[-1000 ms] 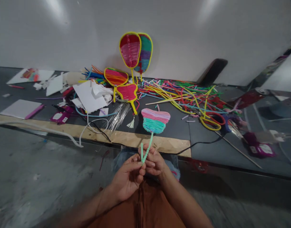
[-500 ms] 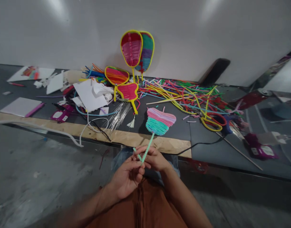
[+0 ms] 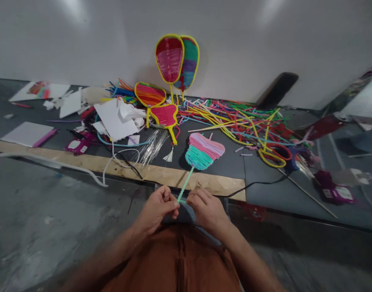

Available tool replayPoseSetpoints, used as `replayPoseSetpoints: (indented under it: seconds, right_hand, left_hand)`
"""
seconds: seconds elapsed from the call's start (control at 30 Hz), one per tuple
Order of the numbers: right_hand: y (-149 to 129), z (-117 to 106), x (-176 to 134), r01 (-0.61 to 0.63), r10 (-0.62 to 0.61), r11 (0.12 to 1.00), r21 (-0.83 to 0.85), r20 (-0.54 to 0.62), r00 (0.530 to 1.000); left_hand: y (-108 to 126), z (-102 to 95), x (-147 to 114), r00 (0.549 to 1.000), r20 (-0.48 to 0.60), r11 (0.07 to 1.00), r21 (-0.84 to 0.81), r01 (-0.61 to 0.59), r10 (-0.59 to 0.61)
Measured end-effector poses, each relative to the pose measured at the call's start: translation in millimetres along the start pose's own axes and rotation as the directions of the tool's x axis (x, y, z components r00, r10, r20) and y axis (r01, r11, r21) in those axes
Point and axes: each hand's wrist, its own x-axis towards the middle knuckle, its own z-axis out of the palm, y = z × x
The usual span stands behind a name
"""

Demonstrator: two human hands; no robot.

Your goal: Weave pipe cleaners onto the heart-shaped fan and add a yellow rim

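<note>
Head view: L hand [image 3: 161, 205] pinches green stem [image 3: 185, 184] of pink-green fan [image 3: 204, 152], which is over table [image 3: 231, 167]; loose end [image 3: 182, 201] has swung sideways, now pinched by R hand [image 3: 208, 206], so stem is prob. being wound.

The left hand [image 3: 159, 206] pinched a green stem [image 3: 185, 184], its striped panel [image 3: 204, 151] at one o'clock, the right hand [image 3: 207, 206] at three.

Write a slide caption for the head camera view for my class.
Left hand and right hand hold the green stem of a pink-and-teal fan at a cluttered table.
</note>
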Motion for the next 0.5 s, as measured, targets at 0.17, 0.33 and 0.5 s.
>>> replayPoseSetpoints:
  seconds: [0.17,0.33,0.5]
  right_hand:
    - [-1,-8,29,0.199,-0.181,0.971,-0.131,0.142,0.973]
    - [-4,-7,52,0.021,0.020,0.985,-0.169,0.238,0.971]
    - [4,-3,49,-0.077,0.076,0.997,0.013,0.043,0.996]
  left_hand:
    - [-10,1.1,5,1.000,0.000,0.994,0.104,-0.023,0.023]
    - [-15,3.2,6,0.996,-0.040,0.988,0.136,-0.069,0.075]
    - [-14,4.6,6,0.994,-0.081,0.991,0.114,-0.068,0.078]
